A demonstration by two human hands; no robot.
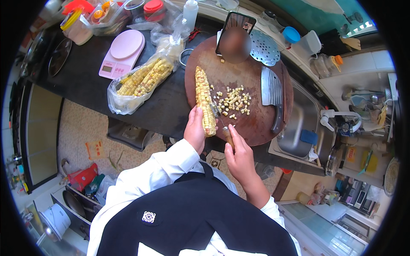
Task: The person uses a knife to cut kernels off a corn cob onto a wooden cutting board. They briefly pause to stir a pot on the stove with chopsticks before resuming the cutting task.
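Observation:
An ear of corn [203,91] with pale yellow and reddish kernels is gripped near its lower end by my left hand [196,129]. It is held at the left side of a round wooden chopping board [200,51]. My right hand [238,153] holds a small tool by its wooden handle [228,137]. The tool's metal head [215,108] touches the right side of the ear; its exact shape is partly hidden by kernels. Loose kernels [235,100] are scattered on the board beside it.
A cleaver [271,89] lies on the board's right side. Behind it stand a phone [240,20] and a perforated metal skimmer [265,48]. Leftward are a plastic bag of corn ears [144,81] and a pink kitchen scale [123,52]. A steel sink [296,124] adjoins on the right.

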